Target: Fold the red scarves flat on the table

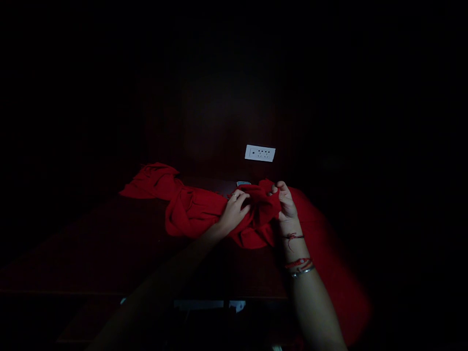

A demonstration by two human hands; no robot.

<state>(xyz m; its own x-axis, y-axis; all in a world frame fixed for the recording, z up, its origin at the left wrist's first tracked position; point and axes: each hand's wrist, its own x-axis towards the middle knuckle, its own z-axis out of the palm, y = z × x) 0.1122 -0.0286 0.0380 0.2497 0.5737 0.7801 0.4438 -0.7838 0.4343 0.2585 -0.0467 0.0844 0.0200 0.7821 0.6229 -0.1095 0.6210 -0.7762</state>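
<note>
A crumpled red cloth (190,207) lies on a dark wooden table (109,248) in a very dim room. My left hand (236,209), a ring on one finger, grips a bunched part of the cloth near its middle. My right hand (285,202) pinches a raised fold of the same cloth just to the right, fingers closed. Red threads and a metal bangle circle my right wrist. Part of the cloth trails off to the right behind my right forearm and looks blurred.
A white socket plate (260,153) sits on the dark wall behind the table. A small pale object (243,183) peeks out behind the cloth. Pale items (199,304) show below the table's front edge. Everything else is in darkness.
</note>
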